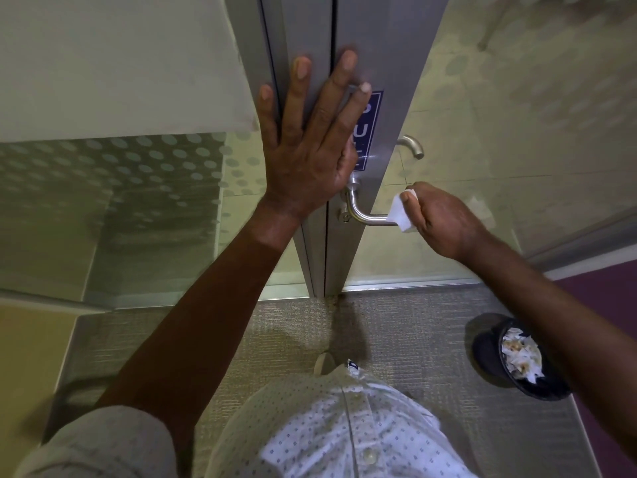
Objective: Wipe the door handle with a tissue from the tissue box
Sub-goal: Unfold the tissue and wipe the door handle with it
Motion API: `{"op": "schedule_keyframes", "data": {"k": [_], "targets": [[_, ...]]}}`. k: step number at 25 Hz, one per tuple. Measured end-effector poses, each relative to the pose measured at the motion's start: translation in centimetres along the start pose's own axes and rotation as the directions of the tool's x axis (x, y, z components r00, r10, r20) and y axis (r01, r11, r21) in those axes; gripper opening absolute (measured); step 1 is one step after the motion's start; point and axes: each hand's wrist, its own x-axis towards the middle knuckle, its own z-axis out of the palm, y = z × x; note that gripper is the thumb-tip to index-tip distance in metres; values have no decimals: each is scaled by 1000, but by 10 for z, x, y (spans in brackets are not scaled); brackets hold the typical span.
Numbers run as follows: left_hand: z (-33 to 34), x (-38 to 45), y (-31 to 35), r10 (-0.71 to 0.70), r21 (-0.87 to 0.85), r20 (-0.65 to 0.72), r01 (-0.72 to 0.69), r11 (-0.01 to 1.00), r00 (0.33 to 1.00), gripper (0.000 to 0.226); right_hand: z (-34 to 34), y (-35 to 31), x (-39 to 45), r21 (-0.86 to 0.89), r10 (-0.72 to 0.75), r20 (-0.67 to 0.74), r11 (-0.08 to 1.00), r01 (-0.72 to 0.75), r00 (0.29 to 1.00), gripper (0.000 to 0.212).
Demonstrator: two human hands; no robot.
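Observation:
A silver lever door handle (362, 212) sticks out from the metal edge of a glass door (382, 63). My right hand (444, 222) is closed around a folded white tissue (401, 212) and holds it against the free end of the handle. My left hand (310, 139) lies flat with spread fingers on the door frame above the handle, partly covering a blue sign (368, 132). The tissue box is not in view.
A second handle (412, 146) shows on the far side of the door. A dark waste bin (517, 357) full of crumpled tissues stands on the carpet at the right, under my right forearm. Frosted glass panels flank the door.

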Motion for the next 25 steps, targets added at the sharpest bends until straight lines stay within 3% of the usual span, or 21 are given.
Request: {"op": "schedule_keyframes", "data": {"k": [4,7,10,14,16,19,21,25], "targets": [[3,-2,1,-14,-14,-7,14,1000,1000,55,19,-12,-4,283,288,-119,927,-245,950,28],[4,-4,0,-32,-28,-29,31,999,999,56,31,-24,3,605,573,-115,689,-401,811,26],[4,-5,0,-37,-13,-29,36,999,999,56,37,-33,12,812,745,-30,406,-418,666,38],[6,-7,0,-35,22,-51,36,999,998,56,32,-37,17,866,817,31,266,-424,576,59],[6,-7,0,-30,36,-61,33,999,998,56,26,-40,17,854,825,48,258,-451,563,58],[5,-7,1,-1,56,-68,5,998,998,57,23,-42,14,709,795,-91,474,-522,600,65],[4,-7,2,12,56,-68,-8,998,998,57,16,-44,10,614,782,-120,542,-573,612,63],[4,-6,3,17,70,-68,-13,997,998,55,10,-37,11,557,805,-3,494,-668,593,64]]}}
